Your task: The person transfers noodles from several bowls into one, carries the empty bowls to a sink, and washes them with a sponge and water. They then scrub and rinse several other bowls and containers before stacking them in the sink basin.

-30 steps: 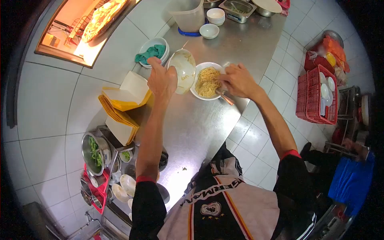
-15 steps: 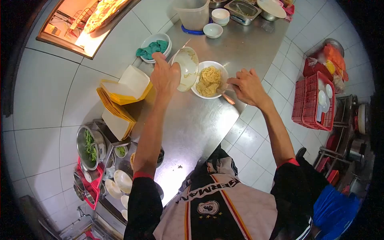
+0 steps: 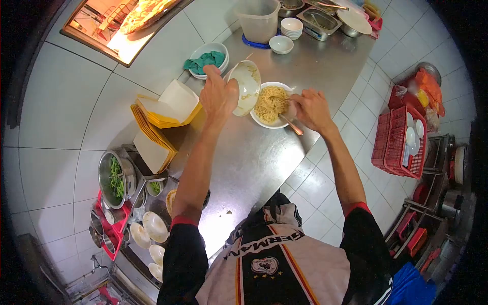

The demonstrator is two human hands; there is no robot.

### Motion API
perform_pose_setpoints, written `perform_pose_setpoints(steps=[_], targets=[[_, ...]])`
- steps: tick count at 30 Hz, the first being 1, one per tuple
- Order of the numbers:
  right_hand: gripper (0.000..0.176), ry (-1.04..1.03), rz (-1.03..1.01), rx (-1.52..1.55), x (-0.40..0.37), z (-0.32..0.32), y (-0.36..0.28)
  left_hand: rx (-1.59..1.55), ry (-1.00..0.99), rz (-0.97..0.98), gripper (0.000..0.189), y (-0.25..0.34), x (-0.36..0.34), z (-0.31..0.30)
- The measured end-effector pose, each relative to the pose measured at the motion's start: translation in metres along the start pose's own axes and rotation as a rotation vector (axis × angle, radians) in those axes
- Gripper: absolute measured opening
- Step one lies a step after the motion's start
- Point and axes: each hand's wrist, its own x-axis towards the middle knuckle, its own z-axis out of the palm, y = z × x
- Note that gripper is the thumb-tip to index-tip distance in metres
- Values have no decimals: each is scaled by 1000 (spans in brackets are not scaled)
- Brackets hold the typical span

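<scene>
My left hand (image 3: 219, 95) is closed on the rim of a tilted white bowl (image 3: 246, 87), whose inside carries smears and bits of food. Beside it, a second white bowl (image 3: 262, 120) stands on the steel table, filled with a heap of yellow noodles (image 3: 271, 103). My right hand (image 3: 311, 109) is at the right rim of this bowl with its fingers pinched together. Whatever they hold is blurred and partly hidden. A spoon (image 3: 293, 125) with a coppery handle leans out of the noodle bowl, below the right hand.
Folded yellow-edged food papers (image 3: 161, 122) stack along the wall. Behind are a bowl with a green cloth (image 3: 204, 62), a plastic tub (image 3: 257, 23) and small bowls (image 3: 281, 44). A pot of greens (image 3: 116, 179) stands left. A red crate (image 3: 395, 145) is at right.
My right hand has moved left, closer to the noodles. The left hand still holds the tilted bowl over the table. The whole view has shifted slightly.
</scene>
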Motion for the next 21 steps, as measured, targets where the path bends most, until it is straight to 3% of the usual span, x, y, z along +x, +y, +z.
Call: perform_pose_setpoints(steps=[5,8,15,18,21], targets=[[22,-10,93,125,4,-30,2,-16,22,24,43,-3,0,3],[21,-99,-101,-38,2,-4,-7,-34,14,21,44,-7,0,8],[20,184,19,265,-8,-56,-1,-149,54,100,43,-24,-7,12],[16,198,24,356,4,-13,-13,-218,107,191,44,-13,-14,17],[17,-51,92,103,-14,-20,-47,-294,176,288,44,-7,-21,25]])
